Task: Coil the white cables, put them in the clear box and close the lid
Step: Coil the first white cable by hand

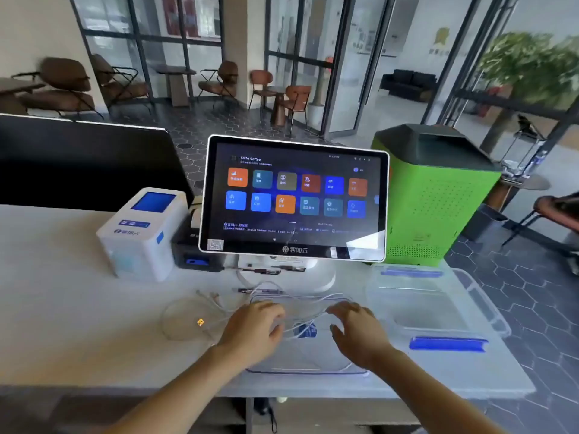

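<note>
Thin white cables lie tangled on the white counter in front of the touch screen. One loop spreads to the left with a small yellow tag, and a blue tag shows between my hands. Some strands cross a flat clear lid lying in the middle. The clear box, with blue latches, stands open at the right. My left hand and my right hand are palm down over the cables on the lid, fingers apart, gripping nothing that I can see.
A touch screen on a white stand rises just behind the cables. A white printer and a black device sit at the left, a green bin behind the box. The counter's front edge runs below my forearms.
</note>
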